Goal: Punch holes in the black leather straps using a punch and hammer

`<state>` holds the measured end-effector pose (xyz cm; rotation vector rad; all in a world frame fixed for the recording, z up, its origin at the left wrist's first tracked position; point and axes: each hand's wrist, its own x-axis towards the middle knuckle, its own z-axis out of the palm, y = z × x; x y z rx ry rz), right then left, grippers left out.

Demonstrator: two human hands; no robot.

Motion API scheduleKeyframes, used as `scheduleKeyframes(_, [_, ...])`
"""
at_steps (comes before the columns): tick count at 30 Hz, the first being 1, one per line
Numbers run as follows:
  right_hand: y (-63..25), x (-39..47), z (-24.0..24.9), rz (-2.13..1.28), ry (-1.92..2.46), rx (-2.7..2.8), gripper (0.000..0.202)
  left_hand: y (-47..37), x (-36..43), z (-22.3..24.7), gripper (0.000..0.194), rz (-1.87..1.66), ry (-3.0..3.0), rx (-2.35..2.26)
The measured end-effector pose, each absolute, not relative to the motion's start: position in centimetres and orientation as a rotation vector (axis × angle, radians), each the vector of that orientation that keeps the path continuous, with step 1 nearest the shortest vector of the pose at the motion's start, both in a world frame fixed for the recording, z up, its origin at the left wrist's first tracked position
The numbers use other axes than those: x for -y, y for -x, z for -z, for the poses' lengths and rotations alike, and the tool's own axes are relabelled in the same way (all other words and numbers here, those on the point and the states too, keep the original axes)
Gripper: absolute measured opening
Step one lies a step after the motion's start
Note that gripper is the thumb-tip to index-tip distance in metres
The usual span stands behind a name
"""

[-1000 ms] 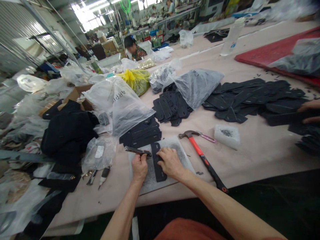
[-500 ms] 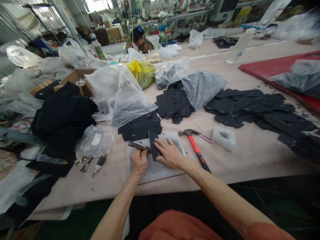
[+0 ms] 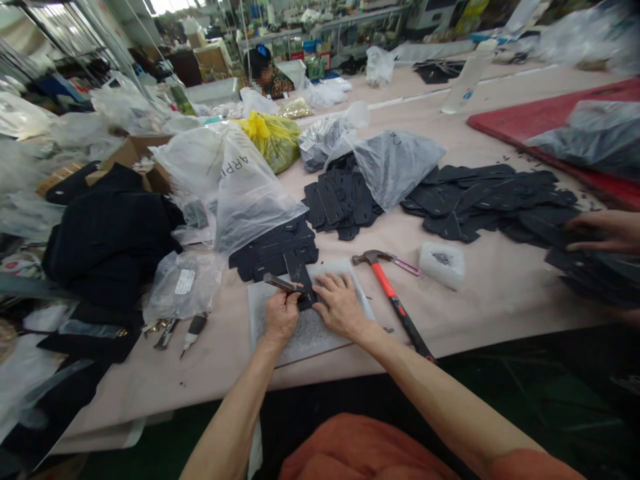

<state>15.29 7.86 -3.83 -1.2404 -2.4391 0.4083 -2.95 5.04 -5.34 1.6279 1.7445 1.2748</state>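
Note:
My left hand (image 3: 282, 313) is closed round a metal punch-like tool (image 3: 281, 284), its end over a dark strip (image 3: 299, 270). My right hand (image 3: 342, 304) lies with its fingers spread at the strip's right edge, on a pale speckled board (image 3: 320, 339). Behind the board, more dark pieces (image 3: 270, 250) are stacked partly under a clear plastic bag (image 3: 245, 193). A hammer (image 3: 393, 297) with a red and black handle rests right of the board, beside small pink-handled snips (image 3: 406, 267).
Another person's hand (image 3: 607, 231) touches the pile of dark pieces (image 3: 480, 200) at the right. A white block (image 3: 442, 265) stands beyond the hammer. Screwdriver-like tools (image 3: 193, 333), a clear bag (image 3: 185, 285) and dark cloth (image 3: 110, 227) are on the left.
Another person's hand has come in at the right edge. My left hand's tool is tilted more steeply over the strip. The whole view has shifted slightly.

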Motion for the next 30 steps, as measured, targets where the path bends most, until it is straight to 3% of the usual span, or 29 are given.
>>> scheduleKeyframes(30, [-15.04,-8.73,3.25,-0.483,1.286,2.317,0.041,2.83,-5.58,5.52,0.025,-1.152,-1.888,-1.815])
